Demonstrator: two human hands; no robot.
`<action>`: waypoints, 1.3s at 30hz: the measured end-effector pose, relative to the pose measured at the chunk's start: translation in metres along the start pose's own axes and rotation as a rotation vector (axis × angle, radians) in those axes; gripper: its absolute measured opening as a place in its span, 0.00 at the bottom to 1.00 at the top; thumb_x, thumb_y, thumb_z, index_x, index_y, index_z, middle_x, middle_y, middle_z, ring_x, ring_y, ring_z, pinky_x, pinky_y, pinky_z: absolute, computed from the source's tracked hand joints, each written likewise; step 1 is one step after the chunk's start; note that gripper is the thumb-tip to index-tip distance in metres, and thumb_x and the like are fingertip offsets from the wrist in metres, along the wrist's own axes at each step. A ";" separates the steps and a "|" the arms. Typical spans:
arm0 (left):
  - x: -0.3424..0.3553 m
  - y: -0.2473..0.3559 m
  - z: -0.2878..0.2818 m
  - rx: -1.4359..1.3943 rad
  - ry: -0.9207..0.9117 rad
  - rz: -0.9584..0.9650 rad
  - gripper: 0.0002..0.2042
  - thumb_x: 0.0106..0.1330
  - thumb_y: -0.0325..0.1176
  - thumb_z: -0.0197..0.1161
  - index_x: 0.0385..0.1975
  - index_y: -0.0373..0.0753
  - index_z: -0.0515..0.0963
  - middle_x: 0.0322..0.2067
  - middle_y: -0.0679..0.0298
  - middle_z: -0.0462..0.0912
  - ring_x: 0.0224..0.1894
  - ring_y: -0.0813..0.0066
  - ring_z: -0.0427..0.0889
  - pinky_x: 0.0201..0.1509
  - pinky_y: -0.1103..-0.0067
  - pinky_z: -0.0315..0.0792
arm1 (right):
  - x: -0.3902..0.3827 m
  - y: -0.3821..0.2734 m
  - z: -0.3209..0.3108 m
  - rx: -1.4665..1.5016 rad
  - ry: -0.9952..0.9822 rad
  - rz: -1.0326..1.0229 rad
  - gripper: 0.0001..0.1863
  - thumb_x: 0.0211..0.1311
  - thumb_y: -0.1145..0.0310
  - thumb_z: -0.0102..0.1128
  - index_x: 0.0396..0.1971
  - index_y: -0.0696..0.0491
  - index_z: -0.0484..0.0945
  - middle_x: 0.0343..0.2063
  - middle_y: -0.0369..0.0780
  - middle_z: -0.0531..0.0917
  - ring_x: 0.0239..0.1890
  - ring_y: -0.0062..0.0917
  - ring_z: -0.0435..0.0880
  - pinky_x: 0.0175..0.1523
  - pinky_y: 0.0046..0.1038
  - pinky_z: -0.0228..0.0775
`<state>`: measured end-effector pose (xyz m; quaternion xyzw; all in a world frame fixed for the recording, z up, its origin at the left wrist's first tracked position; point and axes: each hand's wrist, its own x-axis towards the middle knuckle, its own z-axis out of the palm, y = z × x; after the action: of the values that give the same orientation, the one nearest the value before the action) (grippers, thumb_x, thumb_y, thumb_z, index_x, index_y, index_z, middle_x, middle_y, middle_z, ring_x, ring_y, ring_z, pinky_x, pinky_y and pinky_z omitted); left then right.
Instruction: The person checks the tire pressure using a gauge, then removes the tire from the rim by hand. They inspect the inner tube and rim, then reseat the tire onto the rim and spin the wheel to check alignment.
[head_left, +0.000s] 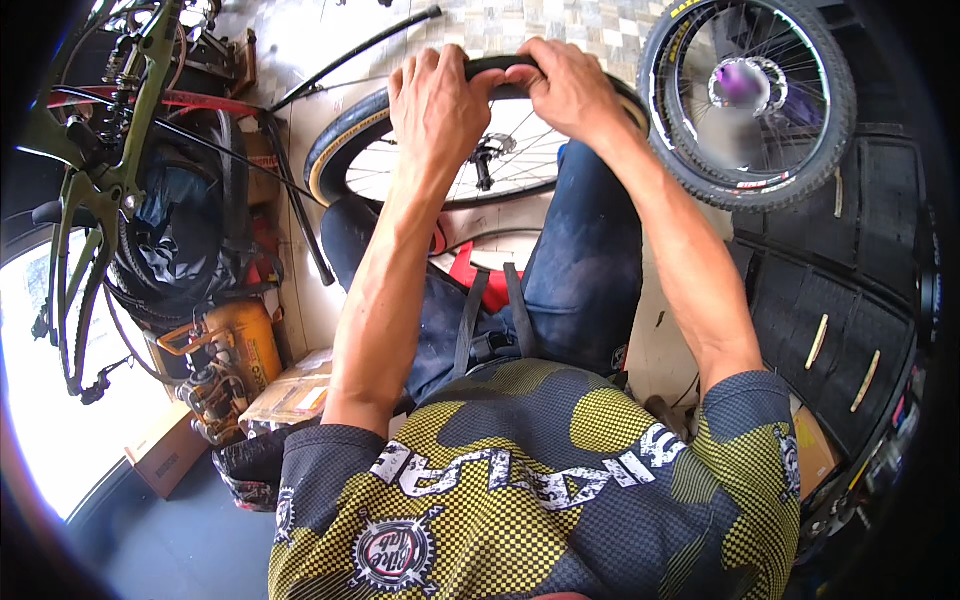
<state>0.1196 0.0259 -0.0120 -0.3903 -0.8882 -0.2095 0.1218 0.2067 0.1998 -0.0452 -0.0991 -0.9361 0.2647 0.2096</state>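
Observation:
A bicycle wheel (460,197) with a black, tan-walled tire (345,135) leans in front of my knees. Its spokes and dark hub (487,160) show between my arms. My left hand (440,105) is closed over the tire's far top edge, left of the middle. A short way to the right, my right hand (572,92) grips the same tire. Both thumbs press on the black tire between the hands and point toward each other, nearly meeting. The fingertips curl over the far side and are partly hidden.
Another wheel with a knobby tire (845,100) stands at the far right, beside black panelled cases (840,270). A green bike frame (100,190) hangs at the left. Below it are a yellow compressor-like machine (245,345) and cardboard boxes (290,390). Something red (490,285) lies between my legs.

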 end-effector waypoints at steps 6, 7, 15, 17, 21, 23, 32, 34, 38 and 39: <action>0.004 0.003 0.007 -0.030 0.008 -0.063 0.22 0.69 0.52 0.69 0.39 0.33 0.82 0.40 0.46 0.84 0.49 0.48 0.82 0.59 0.57 0.68 | 0.011 0.006 0.003 0.053 -0.024 0.013 0.16 0.73 0.54 0.63 0.43 0.53 0.84 0.38 0.49 0.89 0.47 0.49 0.86 0.54 0.49 0.76; 0.009 0.002 0.008 -0.047 0.032 -0.046 0.23 0.70 0.52 0.69 0.39 0.33 0.82 0.40 0.45 0.84 0.49 0.47 0.82 0.59 0.56 0.68 | 0.015 0.011 0.003 0.087 -0.067 0.039 0.16 0.73 0.54 0.63 0.43 0.53 0.85 0.38 0.49 0.89 0.47 0.50 0.86 0.55 0.49 0.76; -0.007 -0.015 -0.021 -0.163 -0.108 0.010 0.29 0.69 0.60 0.69 0.47 0.35 0.82 0.42 0.53 0.86 0.51 0.53 0.84 0.60 0.60 0.72 | 0.004 0.012 -0.021 0.182 -0.220 0.004 0.32 0.71 0.38 0.64 0.53 0.53 0.85 0.51 0.48 0.88 0.58 0.47 0.84 0.60 0.47 0.75; -0.017 -0.028 -0.038 -0.077 -0.059 -0.045 0.32 0.67 0.63 0.70 0.49 0.35 0.82 0.44 0.52 0.87 0.52 0.54 0.86 0.61 0.60 0.73 | -0.004 0.014 -0.027 0.175 -0.243 0.010 0.38 0.67 0.31 0.64 0.57 0.53 0.84 0.54 0.48 0.87 0.61 0.46 0.82 0.66 0.47 0.71; -0.027 -0.065 -0.068 -0.277 -0.326 -0.195 0.30 0.70 0.61 0.68 0.50 0.35 0.82 0.44 0.50 0.88 0.52 0.53 0.87 0.60 0.60 0.74 | 0.006 0.002 -0.037 0.158 -0.388 0.046 0.43 0.63 0.27 0.64 0.57 0.53 0.84 0.54 0.49 0.87 0.62 0.45 0.81 0.68 0.46 0.69; -0.035 -0.070 -0.061 -0.261 -0.213 -0.116 0.28 0.72 0.59 0.67 0.50 0.35 0.83 0.44 0.51 0.88 0.51 0.52 0.87 0.60 0.61 0.74 | 0.015 -0.023 -0.036 0.048 -0.397 -0.031 0.44 0.62 0.25 0.64 0.57 0.54 0.84 0.54 0.49 0.87 0.62 0.46 0.82 0.68 0.46 0.70; -0.039 -0.069 -0.040 -0.172 -0.009 -0.061 0.24 0.73 0.56 0.66 0.46 0.37 0.83 0.42 0.53 0.87 0.50 0.52 0.86 0.59 0.60 0.73 | 0.038 -0.063 -0.023 0.021 -0.440 -0.044 0.31 0.72 0.38 0.63 0.48 0.56 0.85 0.45 0.53 0.88 0.52 0.51 0.86 0.57 0.46 0.77; -0.037 -0.065 -0.035 -0.132 0.040 -0.066 0.24 0.72 0.57 0.66 0.43 0.37 0.82 0.41 0.54 0.87 0.50 0.53 0.85 0.58 0.60 0.73 | 0.039 -0.059 -0.014 -0.033 -0.376 -0.054 0.34 0.71 0.36 0.61 0.47 0.57 0.86 0.43 0.53 0.89 0.51 0.53 0.87 0.56 0.49 0.77; -0.034 -0.060 -0.029 -0.121 0.040 -0.132 0.24 0.71 0.57 0.67 0.42 0.38 0.82 0.39 0.54 0.86 0.49 0.52 0.83 0.58 0.59 0.72 | 0.031 -0.062 -0.001 -0.063 -0.245 -0.050 0.31 0.71 0.38 0.62 0.45 0.56 0.86 0.41 0.52 0.90 0.51 0.51 0.87 0.57 0.50 0.75; -0.036 -0.060 -0.028 -0.136 0.046 -0.139 0.23 0.70 0.56 0.68 0.42 0.38 0.83 0.39 0.53 0.86 0.49 0.51 0.83 0.59 0.58 0.71 | 0.028 -0.063 0.004 -0.092 -0.210 -0.066 0.30 0.71 0.39 0.62 0.45 0.55 0.85 0.41 0.51 0.90 0.51 0.50 0.87 0.57 0.50 0.74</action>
<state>0.1002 -0.0464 -0.0172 -0.3301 -0.8939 -0.2860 0.1007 0.1756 0.1537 -0.0049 -0.0497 -0.9667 0.2235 0.1143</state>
